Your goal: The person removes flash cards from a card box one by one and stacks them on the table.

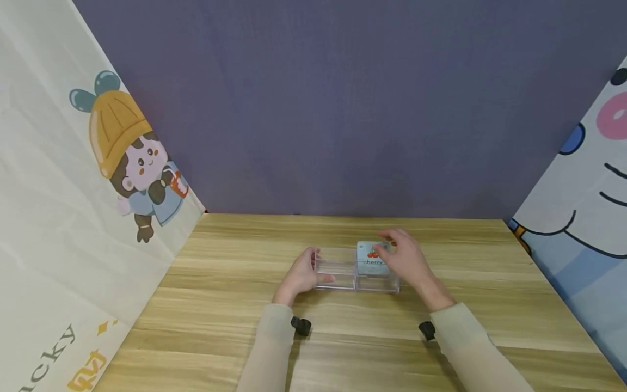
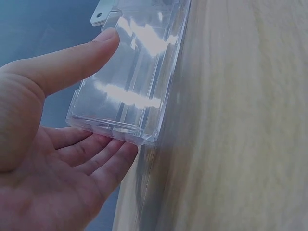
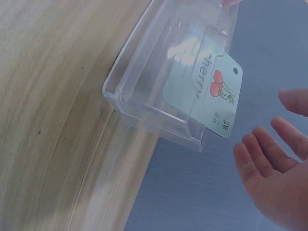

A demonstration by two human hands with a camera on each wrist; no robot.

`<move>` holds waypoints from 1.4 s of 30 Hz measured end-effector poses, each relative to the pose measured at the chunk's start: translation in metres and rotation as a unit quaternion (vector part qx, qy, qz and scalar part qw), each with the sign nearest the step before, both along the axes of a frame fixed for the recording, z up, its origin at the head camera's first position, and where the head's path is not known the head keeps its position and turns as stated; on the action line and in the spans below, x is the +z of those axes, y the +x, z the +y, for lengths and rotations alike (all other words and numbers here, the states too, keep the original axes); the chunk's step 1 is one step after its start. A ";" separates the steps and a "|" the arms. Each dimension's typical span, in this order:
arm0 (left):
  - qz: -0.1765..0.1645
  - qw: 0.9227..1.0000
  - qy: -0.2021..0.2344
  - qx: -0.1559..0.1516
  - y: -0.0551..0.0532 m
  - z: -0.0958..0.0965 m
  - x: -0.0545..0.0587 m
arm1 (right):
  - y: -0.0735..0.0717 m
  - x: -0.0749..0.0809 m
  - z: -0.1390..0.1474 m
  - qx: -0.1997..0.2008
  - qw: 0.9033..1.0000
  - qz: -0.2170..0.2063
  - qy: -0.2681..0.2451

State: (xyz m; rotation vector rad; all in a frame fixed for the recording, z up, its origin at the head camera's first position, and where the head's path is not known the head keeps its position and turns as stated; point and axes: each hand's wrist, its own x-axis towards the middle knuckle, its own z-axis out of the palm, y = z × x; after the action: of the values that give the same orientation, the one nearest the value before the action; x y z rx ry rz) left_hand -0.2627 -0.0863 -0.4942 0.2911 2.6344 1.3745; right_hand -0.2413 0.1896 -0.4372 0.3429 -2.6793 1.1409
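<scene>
- While our left hand [image 1: 300, 275] steadied the left end of the clear plastic holder [image 1: 356, 269], its grip was clamped lightly on that end: in the left wrist view the thumb [image 2: 72, 60] lay across the holder's upper face and the fingers [image 2: 103, 156] curled under its near edge.
- Our right hand [image 1: 406, 257] hovered at the holder's right end with its grip apart; in the right wrist view the fingers [image 3: 262, 149] were relaxed and spread, just beside the card but not touching it.
- We saw a pale card [image 1: 373, 258] printed with red cherries and the word "cherry" standing in the holder's right compartment, its top rising above the rim; the right wrist view showed it [image 3: 209, 89] tilted back against the rear wall.
- We noted that the left compartment of the holder held nothing we could make out.
- We had the holder resting on the wooden worktop [image 1: 235, 326], near its middle and somewhat toward the back edge.
- Beyond the worktop stood a purple backdrop [image 1: 343, 109], with a cartoon child in a yellow hat [image 1: 132, 152] on the left panel and a blue-and-pink cartoon figure [image 1: 592, 179] on the right panel.
- Both our forearms wore pale sleeves [image 1: 274, 343].
</scene>
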 end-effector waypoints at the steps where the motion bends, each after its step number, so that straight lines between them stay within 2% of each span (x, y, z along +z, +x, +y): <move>1: 0.000 1.000 0.001 0.000 0.000 0.000 0.000 | 0.000 0.000 0.000 0.001 1.000 -0.002 0.000; 13: 0.021 0.999 0.007 -0.024 -0.001 0.002 0.002 | -0.001 0.002 0.001 0.002 1.000 -0.002 -0.001; 16: 0.032 0.999 -0.006 -0.027 0.000 0.002 0.003 | -0.001 0.002 0.001 0.000 1.000 0.000 0.000; 19: 0.048 0.998 -0.039 -0.025 0.002 0.002 0.005 | -0.001 0.002 0.001 -0.001 1.000 0.000 0.003; 24: 0.097 0.991 -0.095 -0.022 0.004 0.006 0.008 | 0.000 0.001 0.001 0.000 1.000 -0.003 0.005; 31: 0.152 0.978 -0.138 -0.033 0.008 0.015 0.011 | -0.001 0.000 0.002 -0.002 1.000 -0.001 0.010; 37: 0.166 0.969 -0.176 -0.055 0.011 0.023 0.015 | 0.000 0.001 0.002 0.002 1.000 -0.002 0.015; 42: 0.175 0.961 -0.206 -0.057 0.011 0.025 0.014 | -0.002 0.002 0.001 0.002 1.000 -0.003 0.027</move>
State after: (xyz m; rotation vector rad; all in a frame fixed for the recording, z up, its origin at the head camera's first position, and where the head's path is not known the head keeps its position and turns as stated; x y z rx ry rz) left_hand -0.2513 -0.0614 -0.4800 0.6672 3.0433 0.7641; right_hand -0.2429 0.1908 -0.4352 0.3557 -2.7204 1.0737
